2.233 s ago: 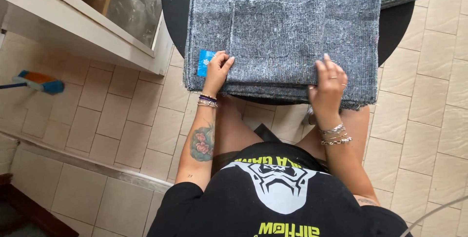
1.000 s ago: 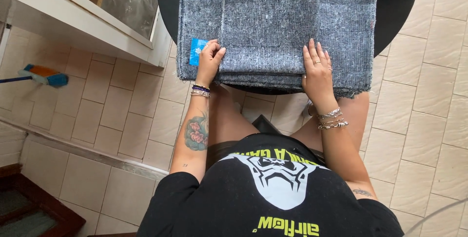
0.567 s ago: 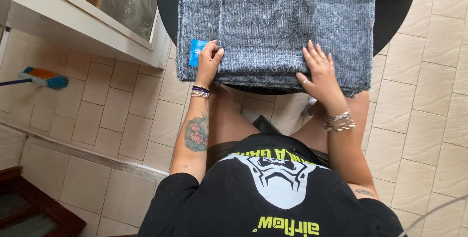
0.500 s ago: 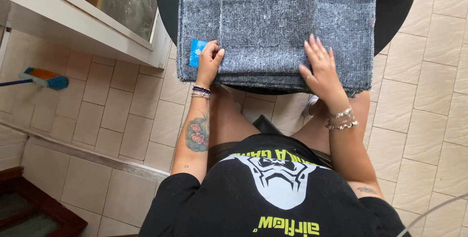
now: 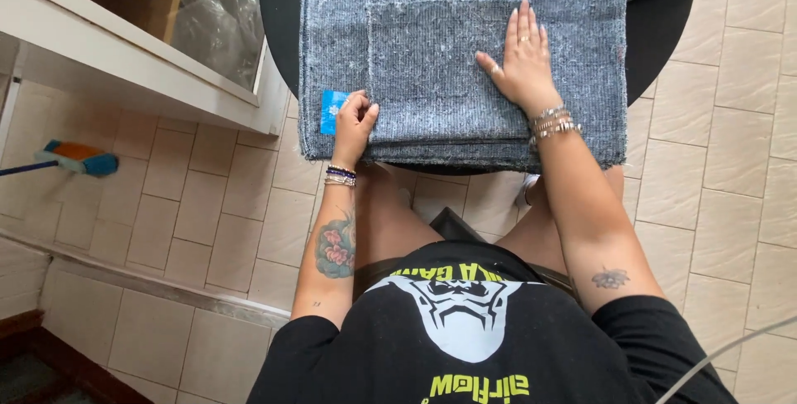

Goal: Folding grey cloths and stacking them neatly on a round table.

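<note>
**Hands Flat on a Folded Grey Cloth**

We saw a small folded cloth (image 5: 436, 68) of coarse grey felt, roughly square, lying on a larger stack of grey cloths (image 5: 581, 55) of the same fabric, whose long axis ran away from the person. The right hand (image 5: 523, 59) lay open and flat on the small cloth's right edge, gripping nothing. The left hand (image 5: 355, 117) had curled fingers pinching its near left corner, just beside a blue label (image 5: 332, 112). Under both hands, the stack covered a round black surface (image 5: 660, 39).
</note>
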